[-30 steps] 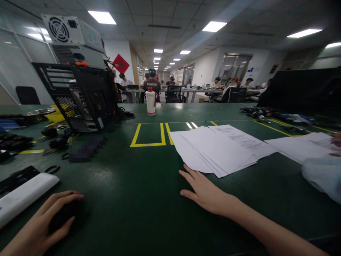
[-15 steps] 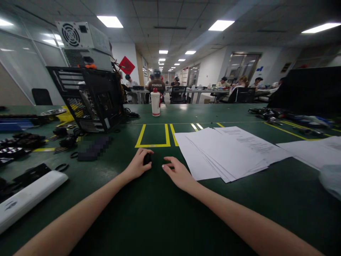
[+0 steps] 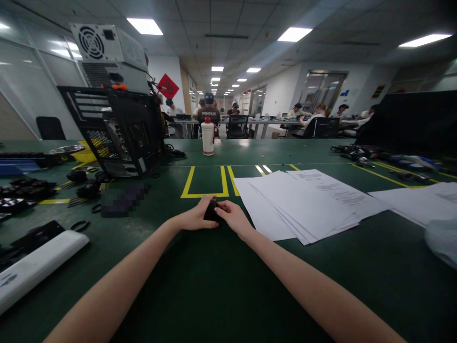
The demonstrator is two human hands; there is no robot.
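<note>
A small black object (image 3: pixel 211 212) is held in my left hand (image 3: pixel 195 216), between the thumb below and the fingers above. It is dark and partly covered, so its kind cannot be made out. My right hand (image 3: pixel 233 216) meets it from the right, with thumb and forefinger pinched at its upper edge. Both hands are low over the green table (image 3: pixel 200 276), just in front of a yellow tape outline (image 3: pixel 204 195). Printed white sheets (image 3: pixel 303 205) lie right of my right hand.
A black computer case (image 3: pixel 121 133) bearing a power supply (image 3: pixel 103 43) stands at left. Beyond the tape is a white cup (image 3: pixel 208 139) with a red lid. A white bar-shaped thing (image 3: pixel 43 267) lies at near left, a clear plastic bag (image 3: pixel 442 240) at right. People sit in the background.
My left hand has moved right with the small black object. My right hand has closed from a gap beside it to a pinch at its edge. The view has shifted slightly.
</note>
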